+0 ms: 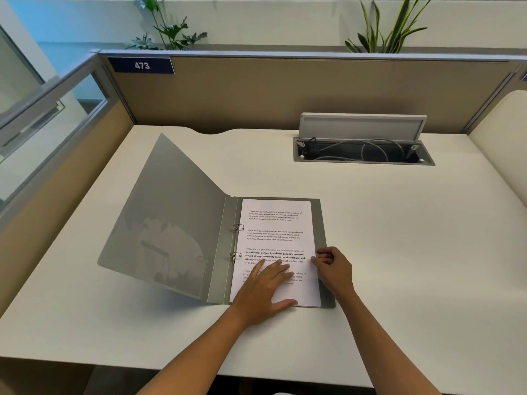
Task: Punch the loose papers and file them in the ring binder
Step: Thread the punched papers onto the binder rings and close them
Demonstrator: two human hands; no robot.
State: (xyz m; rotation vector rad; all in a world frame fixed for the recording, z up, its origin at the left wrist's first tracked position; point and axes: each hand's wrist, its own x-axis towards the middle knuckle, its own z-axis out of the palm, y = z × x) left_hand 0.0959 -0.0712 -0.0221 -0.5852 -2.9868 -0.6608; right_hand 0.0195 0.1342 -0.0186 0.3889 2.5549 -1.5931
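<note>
Head view: we see the papers [276, 246] already lying in the open binder [199, 238], left edge at the two rings [237, 240], so the punching looks done; whether the rings are closed we cannot tell. Our left hand [265, 289] presses flat on the stack, fingers spread; our right hand [332, 266] pinches the sheets' right edge. Shutting the cover seems to remain. The binder sits mid-tabletop [399, 223] in a cubicle, with an open cable tray [362, 151] behind and plants [390, 27] beyond the partition.
</note>
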